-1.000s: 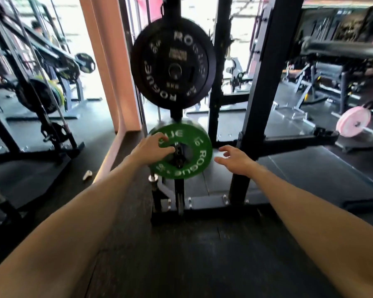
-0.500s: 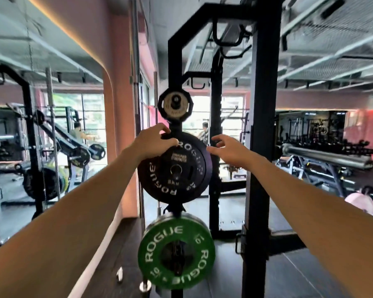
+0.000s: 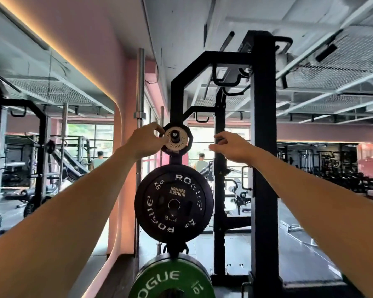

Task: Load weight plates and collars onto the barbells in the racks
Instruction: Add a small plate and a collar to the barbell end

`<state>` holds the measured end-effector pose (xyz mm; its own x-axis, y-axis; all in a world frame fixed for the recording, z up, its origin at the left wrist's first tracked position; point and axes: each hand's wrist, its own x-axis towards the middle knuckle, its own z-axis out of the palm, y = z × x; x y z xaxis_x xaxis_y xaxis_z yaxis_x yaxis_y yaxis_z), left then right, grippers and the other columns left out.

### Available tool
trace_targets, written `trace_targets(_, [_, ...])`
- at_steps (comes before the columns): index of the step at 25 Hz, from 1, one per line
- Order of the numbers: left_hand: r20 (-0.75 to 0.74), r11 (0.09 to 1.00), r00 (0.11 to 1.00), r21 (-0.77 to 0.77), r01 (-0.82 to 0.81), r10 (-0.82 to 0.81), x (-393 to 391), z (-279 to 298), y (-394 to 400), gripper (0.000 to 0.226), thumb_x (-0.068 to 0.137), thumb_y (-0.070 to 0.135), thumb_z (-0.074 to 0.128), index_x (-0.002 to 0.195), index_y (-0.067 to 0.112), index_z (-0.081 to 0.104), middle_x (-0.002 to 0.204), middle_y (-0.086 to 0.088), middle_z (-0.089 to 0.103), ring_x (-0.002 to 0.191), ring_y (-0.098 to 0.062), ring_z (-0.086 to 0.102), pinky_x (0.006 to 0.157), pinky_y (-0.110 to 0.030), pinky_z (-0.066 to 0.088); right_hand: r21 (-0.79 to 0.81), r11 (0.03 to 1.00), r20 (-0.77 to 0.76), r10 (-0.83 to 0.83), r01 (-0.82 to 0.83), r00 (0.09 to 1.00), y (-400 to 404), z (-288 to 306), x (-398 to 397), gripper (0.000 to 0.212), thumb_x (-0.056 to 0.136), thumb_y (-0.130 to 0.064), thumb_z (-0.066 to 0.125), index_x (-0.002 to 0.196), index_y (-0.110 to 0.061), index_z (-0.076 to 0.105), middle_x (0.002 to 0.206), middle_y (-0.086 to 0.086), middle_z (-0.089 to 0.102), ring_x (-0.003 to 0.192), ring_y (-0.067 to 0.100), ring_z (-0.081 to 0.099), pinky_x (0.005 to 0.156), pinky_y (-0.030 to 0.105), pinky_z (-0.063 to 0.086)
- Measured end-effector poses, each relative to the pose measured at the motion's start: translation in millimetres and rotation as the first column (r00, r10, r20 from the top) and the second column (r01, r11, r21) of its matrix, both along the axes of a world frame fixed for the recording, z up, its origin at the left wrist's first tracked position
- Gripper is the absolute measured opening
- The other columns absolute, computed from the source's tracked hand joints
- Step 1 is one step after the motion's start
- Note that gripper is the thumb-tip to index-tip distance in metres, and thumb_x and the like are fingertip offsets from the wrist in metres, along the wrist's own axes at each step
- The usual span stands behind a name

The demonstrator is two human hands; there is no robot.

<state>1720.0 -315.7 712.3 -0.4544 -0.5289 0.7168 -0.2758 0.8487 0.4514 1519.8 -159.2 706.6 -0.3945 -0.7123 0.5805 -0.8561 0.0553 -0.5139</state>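
Observation:
Three plate stacks hang on pegs of the black rack post (image 3: 264, 147). At the top is a small white plate (image 3: 175, 139) in front of a small black one. Below hangs a black 5 kg plate (image 3: 173, 204), and lowest a green 10 kg plate (image 3: 172, 280). My left hand (image 3: 145, 141) holds the left edge of the small top plates, fingers curled on the rim. My right hand (image 3: 230, 147) hovers to the right of them, fingers loosely bent, touching nothing.
An upright barbell (image 3: 140, 104) stands against the pink wall just left of the plates. Another rack (image 3: 41, 158) stands at the left. Two people are far off by the windows. Benches and dumbbell racks (image 3: 353, 179) fill the right side.
Both hands rose from the green plate past the black 5 kg plate to the small top plates. My view tilted upward with them. The left hand now grips the top plates' rim.

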Motion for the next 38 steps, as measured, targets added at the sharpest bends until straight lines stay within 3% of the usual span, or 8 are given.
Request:
trace_targets(5, [0.022,0.997,0.997,0.017,-0.078,0.077,-15.7,-1.8,-40.9,0.036,0.096,0.037,0.054,0.123,0.014,0.057,0.120,-0.011,0.062,0.109,-0.027,0.055,0.084,-0.031,0.040,0.015,1.000,-0.009,0.001,-0.001,1.000,-29.9,0.8,-24.8,0.056,0.090,-0.036,0.064,0.137,-0.012,0.045,0.133,0.011,0.054,0.114,0.023,0.055,0.102,0.039,0.044])
trace_targets(10, [0.009,0.996,0.996,-0.004,-0.085,0.085,-30.9,-6.4,-109.6,0.035,0.096,0.039,0.054,0.121,0.014,0.058,0.117,-0.009,0.064,0.101,-0.024,0.058,0.083,-0.030,0.041,0.014,1.000,0.028,0.016,-0.017,0.999,-89.5,0.3,-47.6,0.057,0.092,-0.036,0.061,0.139,-0.011,0.039,0.103,0.007,0.062,0.084,0.015,0.059,0.085,0.036,0.049])
trace_targets(14, [0.019,0.996,0.996,-0.017,-0.091,0.091,-50.6,-0.7,-170.1,0.039,0.096,0.040,0.054,0.124,0.012,0.057,0.121,-0.012,0.064,0.109,-0.027,0.058,0.087,-0.031,0.042,0.029,0.999,-0.066,-0.040,0.042,0.997,-144.7,9.5,-67.9,0.056,0.093,-0.036,0.059,0.138,-0.010,0.040,0.117,0.012,0.060,0.075,0.008,0.057,0.075,0.027,0.046])
trace_targets(20, [0.072,0.996,0.994,-0.035,-0.082,0.084,-105.8,7.0,-243.2,0.043,0.098,0.043,0.050,0.126,0.010,0.058,0.130,-0.013,0.059,0.117,-0.028,0.055,0.088,-0.030,0.039,0.013,0.995,-0.099,-0.100,0.102,0.990,-221.5,14.2,-118.9,0.056,0.098,-0.040,0.047,0.143,-0.009,0.034,0.136,0.015,0.051,0.095,0.021,0.056,0.087,0.032,0.041])
trace_targets(24, [0.055,0.994,0.995,-0.081,-0.078,0.083,-150.1,7.7,-285.5,0.039,0.100,0.038,0.048,0.123,0.008,0.059,0.124,-0.013,0.062,0.111,-0.028,0.057,0.082,-0.029,0.038,-0.007,0.990,-0.139,-0.143,0.144,0.980,-270.0,19.8,-155.4,0.052,0.101,-0.038,0.041,0.141,-0.005,0.037,0.137,0.018,0.050,0.100,0.026,0.056,0.084,0.029,0.038])
trace_targets(30, [0.014,0.990,0.995,-0.109,-0.092,0.094,-227.1,29.6,-346.5,0.041,0.103,0.034,0.043,0.124,0.003,0.058,0.119,-0.016,0.064,0.108,-0.031,0.059,0.078,-0.027,0.037,-0.069,0.991,-0.159,-0.127,0.118,0.979,-354.7,46.0,-218.6,0.042,0.102,-0.035,0.036,0.105,0.000,0.058,0.101,0.020,0.064,0.085,0.035,0.065,0.069,0.034,0.048])
trace_targets(34, [0.004,0.992,0.995,-0.080,-0.096,0.097,-261.0,42.9,-376.0,0.041,0.101,0.043,0.042,0.105,0.005,0.060,0.100,-0.013,0.069,0.092,-0.031,0.065,0.071,-0.029,0.041,-0.129,0.982,-0.174,-0.159,0.138,0.972,-389.6,58.0,-235.8,0.039,0.100,-0.039,0.040,0.081,-0.008,0.053,0.078,0.011,0.058,0.073,0.029,0.060,0.055,0.029,0.041])
trace_targets(38, [-0.034,0.980,0.986,-0.106,-0.166,0.163,-272.3,48.9,-383.0,0.031,0.097,0.033,0.051,0.103,0.006,0.064,0.099,-0.013,0.070,0.094,-0.031,0.065,0.074,-0.030,0.045,-0.105,0.977,-0.285,-0.206,0.183,0.936,-406.3,68.1,-238.6,0.048,0.098,-0.044,0.046,0.064,-0.009,0.049,0.067,0.008,0.053,0.074,0.029,0.058,0.063,0.031,0.041])
